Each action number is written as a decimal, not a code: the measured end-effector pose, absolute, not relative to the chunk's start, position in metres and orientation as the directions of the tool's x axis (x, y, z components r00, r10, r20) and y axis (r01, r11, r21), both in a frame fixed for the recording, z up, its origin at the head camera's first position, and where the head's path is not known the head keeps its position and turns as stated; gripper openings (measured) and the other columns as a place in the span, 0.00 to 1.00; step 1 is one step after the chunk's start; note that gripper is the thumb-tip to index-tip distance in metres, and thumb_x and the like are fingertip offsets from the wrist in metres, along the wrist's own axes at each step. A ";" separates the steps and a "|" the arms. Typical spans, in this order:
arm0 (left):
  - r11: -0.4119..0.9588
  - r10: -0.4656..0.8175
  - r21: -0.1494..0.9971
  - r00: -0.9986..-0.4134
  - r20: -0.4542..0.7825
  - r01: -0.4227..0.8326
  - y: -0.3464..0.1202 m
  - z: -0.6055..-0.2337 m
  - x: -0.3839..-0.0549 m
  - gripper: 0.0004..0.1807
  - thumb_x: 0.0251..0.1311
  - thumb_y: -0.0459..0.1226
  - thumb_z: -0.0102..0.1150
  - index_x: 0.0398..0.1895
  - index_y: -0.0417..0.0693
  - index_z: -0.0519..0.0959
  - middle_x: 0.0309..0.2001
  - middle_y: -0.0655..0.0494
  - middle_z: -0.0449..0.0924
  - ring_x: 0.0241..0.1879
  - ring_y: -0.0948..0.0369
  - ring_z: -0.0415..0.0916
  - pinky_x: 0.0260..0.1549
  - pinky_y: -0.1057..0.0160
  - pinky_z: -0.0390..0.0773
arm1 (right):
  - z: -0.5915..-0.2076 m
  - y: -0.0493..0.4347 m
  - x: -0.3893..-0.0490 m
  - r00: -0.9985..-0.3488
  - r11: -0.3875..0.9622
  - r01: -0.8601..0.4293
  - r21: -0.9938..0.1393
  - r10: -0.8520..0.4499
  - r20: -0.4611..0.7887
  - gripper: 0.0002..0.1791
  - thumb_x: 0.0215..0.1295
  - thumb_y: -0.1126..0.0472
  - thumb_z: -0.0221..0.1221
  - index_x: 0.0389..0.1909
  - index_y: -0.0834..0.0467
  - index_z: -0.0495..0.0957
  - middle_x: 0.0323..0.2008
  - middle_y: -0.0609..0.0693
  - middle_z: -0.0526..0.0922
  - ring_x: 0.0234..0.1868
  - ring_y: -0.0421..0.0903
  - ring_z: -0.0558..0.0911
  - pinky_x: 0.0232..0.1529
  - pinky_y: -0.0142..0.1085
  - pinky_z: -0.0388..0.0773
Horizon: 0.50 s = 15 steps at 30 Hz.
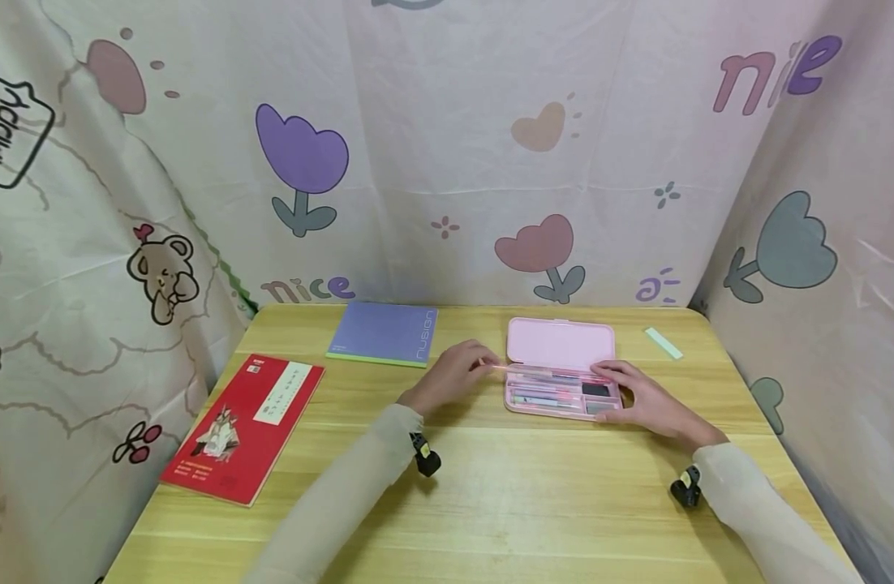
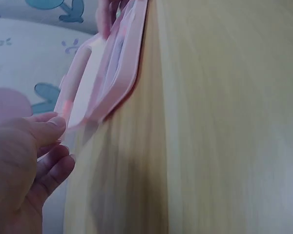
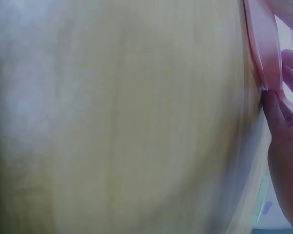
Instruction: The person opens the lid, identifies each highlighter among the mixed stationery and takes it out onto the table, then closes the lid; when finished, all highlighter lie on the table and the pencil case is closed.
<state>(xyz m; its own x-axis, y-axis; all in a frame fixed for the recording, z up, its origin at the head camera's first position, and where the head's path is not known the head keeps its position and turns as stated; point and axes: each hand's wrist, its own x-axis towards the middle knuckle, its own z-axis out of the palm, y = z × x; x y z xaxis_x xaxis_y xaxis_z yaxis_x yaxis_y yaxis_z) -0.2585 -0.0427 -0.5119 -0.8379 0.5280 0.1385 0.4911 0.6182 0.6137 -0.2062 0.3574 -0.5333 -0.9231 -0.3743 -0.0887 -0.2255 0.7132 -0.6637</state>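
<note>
An open pink pencil case (image 1: 560,341) lies on the table, its lid folded back. Pens and a dark block (image 1: 595,389) fill its tray compartments. At the case's left end, my left hand (image 1: 457,375) pinches the end of a slim pinkish pen (image 2: 78,78) between thumb and fingertips. The rest of that pen reaches over the case. My right hand (image 1: 647,403) grips the case's right end, thumb at the near edge and fingers near the hinge side. In the right wrist view, that hand's fingers (image 3: 273,109) are against the pink wall.
A blue-purple notebook (image 1: 384,332) lies at the back, left of the case. Further left is a red booklet (image 1: 246,430). A pale green strip (image 1: 664,343) sits right of the case. Patterned curtains (image 1: 447,162) hang behind and beside the wooden table (image 1: 535,503).
</note>
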 end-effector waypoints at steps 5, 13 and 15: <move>0.637 0.480 0.619 -0.865 0.148 0.460 -0.077 -0.509 -0.255 0.08 0.79 0.40 0.63 0.53 0.53 0.89 0.49 0.58 0.86 0.45 0.62 0.80 0.47 0.62 0.82 | -0.534 0.358 -0.206 -0.922 0.712 -0.228 -0.664 -0.377 -0.087 0.53 0.62 0.41 0.78 0.84 0.52 0.66 0.84 0.61 0.57 0.83 0.73 0.55 0.75 0.82 0.51; 0.662 0.426 0.607 -0.887 0.178 0.440 -0.139 -0.510 -0.245 0.09 0.76 0.39 0.67 0.52 0.51 0.91 0.44 0.57 0.85 0.41 0.62 0.76 0.43 0.62 0.78 | -0.533 0.358 -0.206 -0.923 0.715 -0.222 -0.662 -0.374 -0.095 0.53 0.62 0.41 0.78 0.84 0.52 0.66 0.84 0.62 0.57 0.83 0.74 0.55 0.74 0.82 0.51; 0.671 0.409 0.608 -0.896 0.174 0.425 -0.153 -0.512 -0.242 0.08 0.75 0.38 0.68 0.51 0.50 0.91 0.44 0.56 0.85 0.42 0.61 0.77 0.44 0.60 0.79 | -0.533 0.358 -0.206 -0.922 0.715 -0.220 -0.664 -0.374 -0.098 0.53 0.62 0.41 0.77 0.84 0.52 0.66 0.85 0.62 0.57 0.83 0.74 0.55 0.74 0.82 0.51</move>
